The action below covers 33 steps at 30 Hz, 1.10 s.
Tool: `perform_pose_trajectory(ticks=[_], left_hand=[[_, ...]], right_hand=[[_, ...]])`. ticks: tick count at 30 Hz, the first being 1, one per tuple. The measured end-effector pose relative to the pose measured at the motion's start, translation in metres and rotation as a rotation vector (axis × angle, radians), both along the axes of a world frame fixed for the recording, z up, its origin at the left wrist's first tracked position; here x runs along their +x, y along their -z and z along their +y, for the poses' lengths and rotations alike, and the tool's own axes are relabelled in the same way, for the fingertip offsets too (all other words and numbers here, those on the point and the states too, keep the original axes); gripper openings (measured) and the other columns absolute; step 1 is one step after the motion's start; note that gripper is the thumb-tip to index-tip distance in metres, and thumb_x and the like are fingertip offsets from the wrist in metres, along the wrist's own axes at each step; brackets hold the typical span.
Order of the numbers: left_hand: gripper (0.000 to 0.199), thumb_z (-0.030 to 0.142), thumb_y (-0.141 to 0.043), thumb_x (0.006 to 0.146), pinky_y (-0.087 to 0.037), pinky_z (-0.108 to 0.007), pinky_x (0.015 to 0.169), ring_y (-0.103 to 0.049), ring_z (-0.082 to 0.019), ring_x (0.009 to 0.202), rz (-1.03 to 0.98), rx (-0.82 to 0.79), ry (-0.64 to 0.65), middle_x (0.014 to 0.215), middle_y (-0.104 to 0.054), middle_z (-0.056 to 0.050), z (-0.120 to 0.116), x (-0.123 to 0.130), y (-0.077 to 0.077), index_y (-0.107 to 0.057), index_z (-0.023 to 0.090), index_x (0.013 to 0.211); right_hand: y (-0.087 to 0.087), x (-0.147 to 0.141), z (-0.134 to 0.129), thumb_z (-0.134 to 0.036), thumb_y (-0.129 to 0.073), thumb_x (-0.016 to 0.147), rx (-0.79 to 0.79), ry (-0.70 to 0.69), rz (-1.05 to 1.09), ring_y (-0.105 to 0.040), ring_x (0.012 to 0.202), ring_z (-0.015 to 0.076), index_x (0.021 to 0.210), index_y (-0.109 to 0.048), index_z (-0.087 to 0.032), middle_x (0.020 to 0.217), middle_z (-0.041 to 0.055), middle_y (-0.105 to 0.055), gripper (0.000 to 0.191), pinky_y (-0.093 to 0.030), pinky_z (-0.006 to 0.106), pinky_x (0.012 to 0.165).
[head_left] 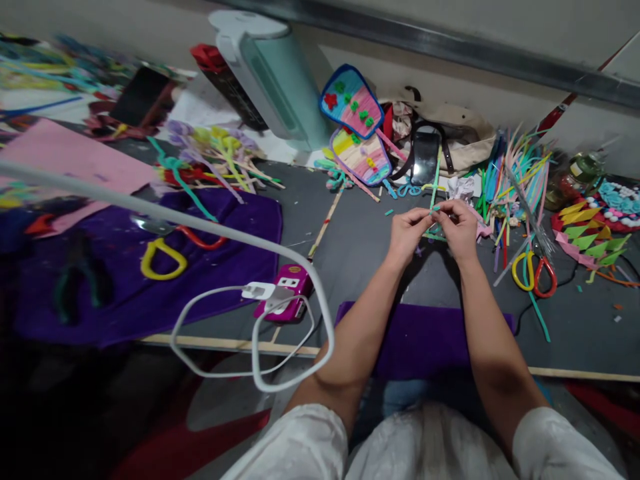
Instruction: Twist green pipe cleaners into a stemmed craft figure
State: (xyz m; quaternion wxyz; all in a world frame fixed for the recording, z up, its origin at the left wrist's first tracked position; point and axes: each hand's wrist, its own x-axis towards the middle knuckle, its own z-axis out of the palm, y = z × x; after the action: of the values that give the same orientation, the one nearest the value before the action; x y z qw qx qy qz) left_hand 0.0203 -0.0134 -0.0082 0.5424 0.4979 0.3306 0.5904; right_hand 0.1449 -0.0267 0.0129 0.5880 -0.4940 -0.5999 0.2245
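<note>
Both of my hands meet over the grey table (pixel 345 247), near its middle. My left hand (pixel 411 232) pinches a green pipe cleaner (pixel 437 175) from the left side. From the right, my right hand (pixel 457 230) closes its fingers on the same pipe cleaner, the fingertips nearly touching those of the left. One end of the pipe cleaner points up and away; more thin green strands show just below the fingertips. A black phone (pixel 426 155) leans against a beige bag (pixel 465 133) beyond my hands. A purple cloth (pixel 423 337) lies under my forearms.
Scissors (pixel 535 273) and bunched pipe cleaners (pixel 523 177) lie at right, near a glass jar (pixel 583 173). A white cable hangs across the left, above a pink power strip (pixel 293 287). Pliers (pixel 83 280) rest on purple cloth. A pale green kettle (pixel 285 80) stands behind.
</note>
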Motion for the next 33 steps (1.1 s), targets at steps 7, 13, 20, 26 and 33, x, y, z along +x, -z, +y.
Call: perform_pose_trajectory(ticks=[7, 13, 20, 26, 33], left_hand=[[0.031, 0.046, -0.083, 0.071, -0.052, -0.032, 0.078, -0.067, -0.017, 0.076, 0.022, -0.053, 0.031, 0.082, -0.076, -0.005, 0.001, 0.001, 0.004, -0.08, 0.018, 0.085], [0.03, 0.048, -0.079, 0.075, -0.052, -0.032, 0.076, -0.067, -0.017, 0.076, 0.079, -0.007, 0.016, 0.082, -0.076, -0.005, -0.001, 0.0, 0.002, -0.08, 0.019, 0.083], [0.03, 0.042, -0.08, 0.075, -0.052, -0.029, 0.075, -0.066, -0.016, 0.08, 0.129, 0.074, -0.069, 0.088, -0.073, -0.005, 0.0, 0.003, 0.004, -0.072, 0.018, 0.09], [0.024, 0.034, -0.076, 0.078, -0.051, -0.031, 0.08, -0.065, -0.015, 0.084, 0.221, 0.155, -0.091, 0.096, -0.069, -0.006, 0.003, -0.002, 0.004, -0.058, 0.019, 0.077], [0.023, 0.024, -0.078, 0.075, -0.048, -0.038, 0.092, -0.058, -0.025, 0.11, 0.771, 0.401, -0.13, 0.115, -0.061, -0.009, -0.006, 0.002, 0.004, -0.066, 0.02, 0.093]], right_hand=[[-0.003, -0.002, -0.002, -0.035, -0.066, 0.082, -0.052, -0.01, 0.116, -0.058, 0.07, 0.0127, 0.08, -0.065, -0.021, 0.077, -0.0014, -0.064, 0.014, -0.049, 0.026, 0.064], [-0.005, -0.004, -0.003, -0.036, -0.068, 0.08, -0.049, -0.019, 0.136, -0.059, 0.07, 0.0122, 0.082, -0.065, -0.02, 0.078, -0.0012, -0.064, 0.015, -0.049, 0.025, 0.064], [-0.003, -0.005, -0.004, -0.038, -0.067, 0.082, -0.019, 0.065, 0.145, -0.054, 0.064, 0.0097, 0.08, -0.063, -0.02, 0.073, -0.0028, -0.061, 0.019, -0.044, 0.022, 0.057], [0.003, -0.001, 0.001, -0.044, -0.067, 0.082, -0.029, 0.141, 0.235, -0.049, 0.057, 0.0076, 0.081, -0.058, -0.021, 0.071, -0.0048, -0.056, 0.025, -0.044, 0.02, 0.052], [0.006, 0.001, 0.004, -0.046, -0.063, 0.086, 0.01, 0.187, 0.283, -0.052, 0.052, 0.0061, 0.083, -0.055, -0.022, 0.07, -0.0064, -0.054, 0.026, -0.044, 0.02, 0.049]])
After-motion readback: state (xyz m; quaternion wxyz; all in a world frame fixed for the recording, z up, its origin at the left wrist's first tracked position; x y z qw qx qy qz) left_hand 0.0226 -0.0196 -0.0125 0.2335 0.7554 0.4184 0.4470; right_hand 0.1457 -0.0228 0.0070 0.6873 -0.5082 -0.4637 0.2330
